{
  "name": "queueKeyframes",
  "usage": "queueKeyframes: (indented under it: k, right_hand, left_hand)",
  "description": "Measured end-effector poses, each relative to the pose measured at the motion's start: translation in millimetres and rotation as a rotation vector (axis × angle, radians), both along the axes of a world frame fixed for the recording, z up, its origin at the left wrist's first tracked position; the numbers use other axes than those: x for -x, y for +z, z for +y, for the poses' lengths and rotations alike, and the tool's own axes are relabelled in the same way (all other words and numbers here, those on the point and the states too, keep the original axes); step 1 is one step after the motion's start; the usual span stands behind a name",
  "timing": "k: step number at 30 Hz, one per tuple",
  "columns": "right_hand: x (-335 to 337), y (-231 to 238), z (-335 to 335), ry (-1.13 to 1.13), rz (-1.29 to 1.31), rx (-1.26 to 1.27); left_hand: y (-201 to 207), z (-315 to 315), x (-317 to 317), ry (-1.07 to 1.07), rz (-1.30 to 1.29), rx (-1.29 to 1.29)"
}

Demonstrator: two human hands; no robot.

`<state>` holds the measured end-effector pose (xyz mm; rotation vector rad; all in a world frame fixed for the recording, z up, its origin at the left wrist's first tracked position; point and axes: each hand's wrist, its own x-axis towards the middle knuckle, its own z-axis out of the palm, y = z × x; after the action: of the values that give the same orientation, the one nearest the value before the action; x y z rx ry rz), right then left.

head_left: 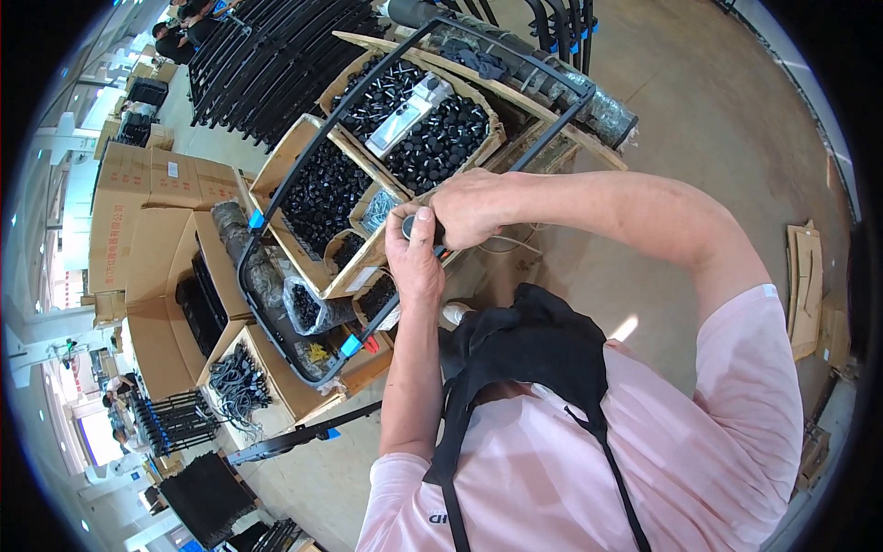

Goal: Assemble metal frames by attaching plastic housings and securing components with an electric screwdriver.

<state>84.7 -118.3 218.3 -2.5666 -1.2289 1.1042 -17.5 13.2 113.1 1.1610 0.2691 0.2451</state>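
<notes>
Round piece (410,227) gripped in left hand (417,261); right hand (467,208) curled just beside, can't tell around what. Imo keep left hand steady, piece square.

Mid-frame, my right hand (471,204) covers part of the dark piece (410,226) in my left hand (416,269) — its kind I can't tell. The lower frame edge cuts off my pink shirt (529,478).
</notes>
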Motion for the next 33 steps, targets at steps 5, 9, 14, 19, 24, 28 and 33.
queueKeyframes:
  k: [5, 9, 14, 19, 24, 28, 33]
  right_hand:
    - [0, -10, 2, 0.059, -0.042, -0.034]
    - [-1, -31, -1, 0.052, -0.068, -0.087]
    - [-5, -29, -2, 0.018, -0.011, -0.073]
    - [-5, -22, 9, -0.020, -0.031, -0.078]
    - [0, -22, -2, 0.002, -0.051, -0.035]
    - [5, -38, 8, 0.087, 0.010, -0.077]
    - [12, -25, 6, 0.067, 0.007, -0.065]
  left_hand:
    - [1, -6, 10, 0.051, 0.003, 0.040]
    - [-7, -8, 11, 0.043, -0.028, -0.080]
    - [-6, -10, 8, 0.052, -0.001, -0.010]
    - [7, -3, 8, 0.098, 0.023, -0.204]
    - [14, -15, 11, 0.041, 0.108, -0.303]
    - [-13, -7, 12, 0.012, 0.004, -0.134]
    - [-6, -4, 12, -0.025, -0.021, -0.159]
